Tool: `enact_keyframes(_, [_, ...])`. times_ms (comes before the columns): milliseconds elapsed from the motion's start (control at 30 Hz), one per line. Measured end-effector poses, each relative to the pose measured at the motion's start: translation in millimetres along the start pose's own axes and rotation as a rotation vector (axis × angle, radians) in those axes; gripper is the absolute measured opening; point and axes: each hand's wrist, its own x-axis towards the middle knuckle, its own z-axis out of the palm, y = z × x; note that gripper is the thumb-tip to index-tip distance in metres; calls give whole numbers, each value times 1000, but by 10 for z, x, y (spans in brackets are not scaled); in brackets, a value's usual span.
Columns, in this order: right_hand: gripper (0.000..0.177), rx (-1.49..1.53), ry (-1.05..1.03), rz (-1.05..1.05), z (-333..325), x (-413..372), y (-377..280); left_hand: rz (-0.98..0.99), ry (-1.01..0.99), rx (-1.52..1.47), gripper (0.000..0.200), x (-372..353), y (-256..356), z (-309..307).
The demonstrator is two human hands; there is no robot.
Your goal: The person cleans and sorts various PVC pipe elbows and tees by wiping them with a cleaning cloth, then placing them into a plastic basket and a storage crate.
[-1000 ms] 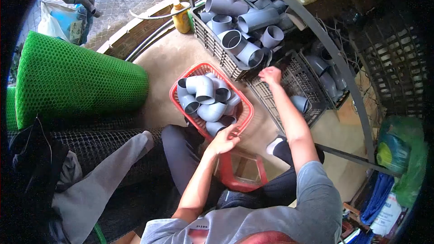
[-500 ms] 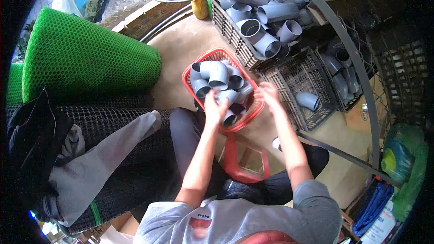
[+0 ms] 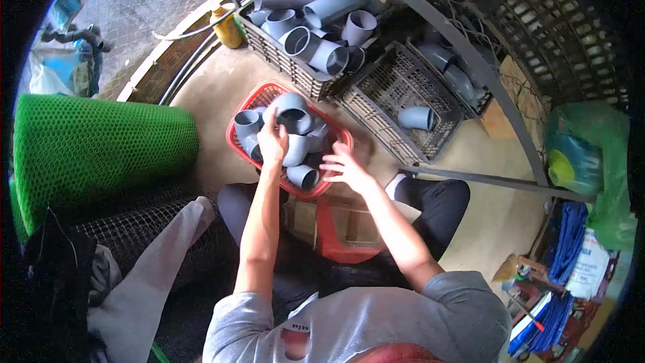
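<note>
A red plastic basket (image 3: 234, 141) on the floor in front of me holds several grey pipe elbows. My left hand (image 3: 273, 141) grips one grey pipe elbow (image 3: 287, 103) by its near left side, at the top of the pile, its dark opening facing me. Over the basket's right part is my right hand (image 3: 346, 167), fingers spread with nothing in them. Nearest to it lie another elbow (image 3: 304, 176) and the right rim. Part of the pile is hidden behind my left hand.
Beyond the basket stands a black crate (image 3: 295, 74) heaped with grey pipe fittings. To its right, another black crate (image 3: 376, 136) contains one elbow (image 3: 416, 118). A metal bar (image 3: 463, 47) curves past the crates. Rolled green mesh (image 3: 101, 154) lies at left, and a red stool (image 3: 336, 245) is between my legs.
The view has swung to the right. My left hand has moved onto an upper elbow, which has turned. My right hand has come in from beyond the right rim, its fingers spreading.
</note>
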Motion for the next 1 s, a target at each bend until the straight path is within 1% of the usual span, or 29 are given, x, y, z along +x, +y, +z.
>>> enact_keyframes(67, [93,302,131,123,-14,-175,-409,231,-250,-118,53,-221,155,-4])
enact_keyframes(133, [89,395,9,24,-281,-161,-525,605,-434,-161,53,-445,259,61])
enact_keyframes(167, [79,241,38,-106,-396,-156,-539,349,-639,-223,53,-621,557,-106])
enact_keyframes(200, [69,37,125,-131,-604,-128,-462,221,-714,-293,52,-716,695,-191])
enact_keyframes(267, [67,192,249,-112,-916,-260,-549,284,-637,-274,48,-733,529,-144])
enact_keyframes(300, [70,226,375,-113,-1059,-326,-630,279,-585,-257,42,-715,459,-127])
enact_keyframes(333, [73,255,499,-107,-1180,-410,-721,186,-587,-292,38,-660,367,-95])
enact_keyframes(367, [82,261,594,-176,-1356,-423,-730,153,-549,-259,36,-614,266,-67])
enact_keyframes(400, [85,325,660,-150,-1535,-421,-774,120,-507,-222,35,-560,170,-48])
enact_keyframes(433, [86,384,657,-158,-1807,-405,-781,86,-497,-232,35,-514,95,-34])
enact_keyframes(500, [80,506,648,-160,-2289,-342,-792,80,-493,-182,35,-460,95,-31])
enact_keyframes(533, [77,560,642,-167,-2472,-301,-791,78,-495,-138,35,-441,103,-19])
enact_keyframes(567, [77,560,638,-161,-2579,-293,-780,79,-486,-156,37,-431,106,18])
enact_keyframes(600, [73,591,624,-202,-2670,-261,-770,72,-479,-153,37,-426,112,67])
enact_keyframes(633, [71,618,605,-237,-2710,-210,-781,94,-482,-176,37,-430,123,102])
enact_keyframes(733, [66,671,601,-168,-2755,-64,-838,162,-490,-206,38,-445,103,171])
enact_keyframes(833, [70,723,673,-130,-2944,172,-843,214,-463,-176,36,-414,-112,284])
enact_keyframes(867, [73,786,706,-70,-3012,201,-882,189,-465,-185,35,-401,-153,298])
enact_keyframes(933, [80,834,713,-81,-3115,264,-844,49,-485,-117,39,-362,-207,311])
enact_keyframes(967, [67,874,731,-48,-3061,172,-956,47,-479,-116,39,-305,-262,364])
enact_keyframes(1000, [63,893,738,-37,-2964,104,-989,38,-433,-18,42,-232,-312,422])
